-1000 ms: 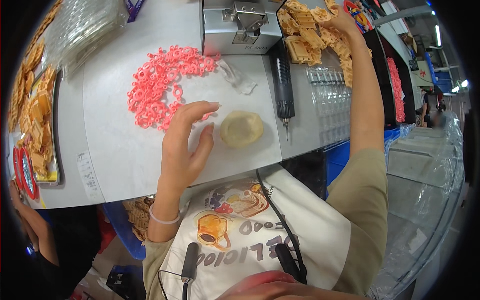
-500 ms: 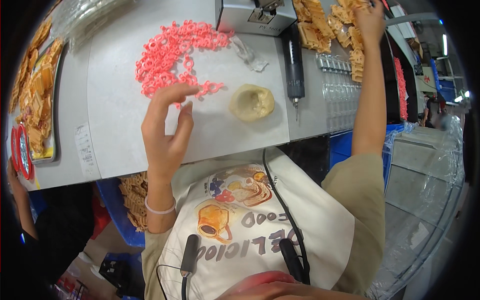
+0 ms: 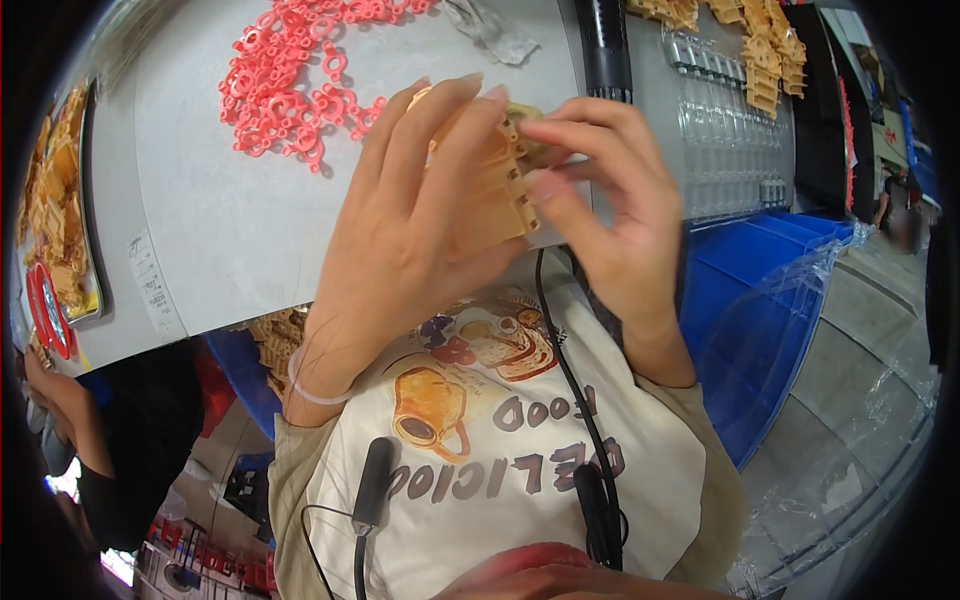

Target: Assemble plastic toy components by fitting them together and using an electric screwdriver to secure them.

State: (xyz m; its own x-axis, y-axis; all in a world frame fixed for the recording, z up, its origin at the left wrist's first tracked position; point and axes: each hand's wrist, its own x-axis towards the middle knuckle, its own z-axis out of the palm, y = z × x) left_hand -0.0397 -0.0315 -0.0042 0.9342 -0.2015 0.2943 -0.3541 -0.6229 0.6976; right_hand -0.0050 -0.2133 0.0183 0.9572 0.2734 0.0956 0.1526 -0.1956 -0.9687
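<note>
My left hand [image 3: 400, 200] wraps round a tan plastic part [image 3: 490, 205], with its fingers over the far side and the thumb underneath. Small notches run along the part's right edge. There my right hand [image 3: 610, 190] has its thumb and fingertips closed in at the edge; whether a small piece sits between them is hidden. A yellowish putty-like lump [image 3: 526, 110] on the table shows partly behind the part and fingers. Pink ring-shaped plastic pieces [image 3: 285, 90] lie heaped beyond my left hand.
A black electric screwdriver [image 3: 606, 50] lies beyond my right hand. Right of it are a clear plastic tray [image 3: 735, 130] and more tan parts [image 3: 765, 60]. A tray of tan parts [image 3: 60, 200] stands far left, near another person's arm [image 3: 75, 410]. Blue bins [image 3: 750, 300] stand below the table edge.
My right hand has come back from the tan parts at the far right to meet my left. The left hand, empty before, now holds a tan part. The view has shifted toward me.
</note>
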